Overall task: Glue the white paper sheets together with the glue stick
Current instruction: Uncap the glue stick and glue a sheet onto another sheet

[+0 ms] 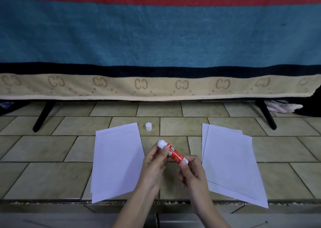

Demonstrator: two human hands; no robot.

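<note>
A red glue stick [174, 154] with its white tip bared is held in both hands above the tiled floor. My left hand [153, 165] grips its upper end near the tip, and my right hand [192, 172] pinches the white base. Its white cap [148, 126] stands on the tiles further away. One stack of white paper sheets [116, 161] lies to the left of my hands. Another stack of white sheets [231, 163], slightly fanned, lies to the right.
A striped blanket [156, 36] hangs over a frame with black legs [43, 116] behind the papers. A pale pink cloth item [281, 108] lies under it at the right. The tiled floor [52, 148] has a step edge near me.
</note>
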